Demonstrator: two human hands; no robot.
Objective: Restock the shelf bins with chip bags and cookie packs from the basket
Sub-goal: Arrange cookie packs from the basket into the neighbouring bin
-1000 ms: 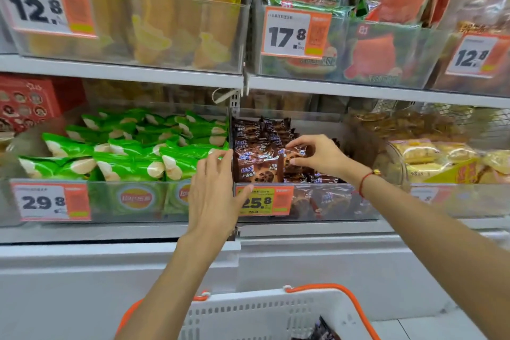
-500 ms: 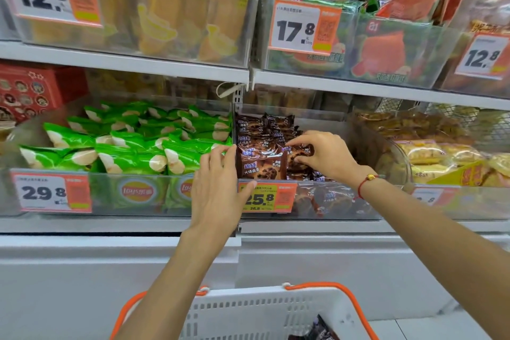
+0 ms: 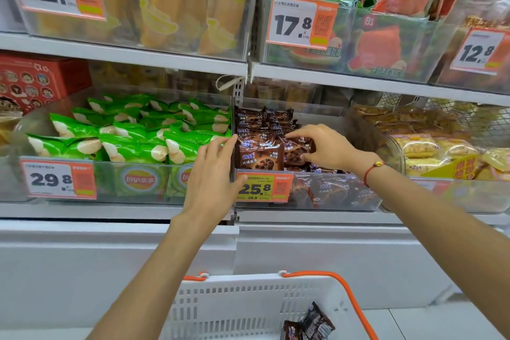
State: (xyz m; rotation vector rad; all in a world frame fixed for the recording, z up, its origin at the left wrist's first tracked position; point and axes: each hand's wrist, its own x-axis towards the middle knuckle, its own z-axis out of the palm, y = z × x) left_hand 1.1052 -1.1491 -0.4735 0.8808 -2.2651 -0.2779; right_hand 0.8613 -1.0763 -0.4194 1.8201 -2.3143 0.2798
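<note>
Cookie packs, brown foil pillows standing in the clear middle bin: light, crinkly, probably slippery and crushable, so best taken by the edges. My right hand pinches one pack's top and side; my left hand, fingers straight, steadies the front pack's edge.

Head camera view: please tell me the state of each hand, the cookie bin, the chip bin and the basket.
Left hand: fingers straight, fingertips at the front brown cookie pack.
Right hand: pinches a brown cookie pack.
Clear middle bin with brown cookie packs: left side full, right part lower.
Clear left bin with green chip bags: full.
White plastic basket with orange handles: holds a few dark packs.
</note>
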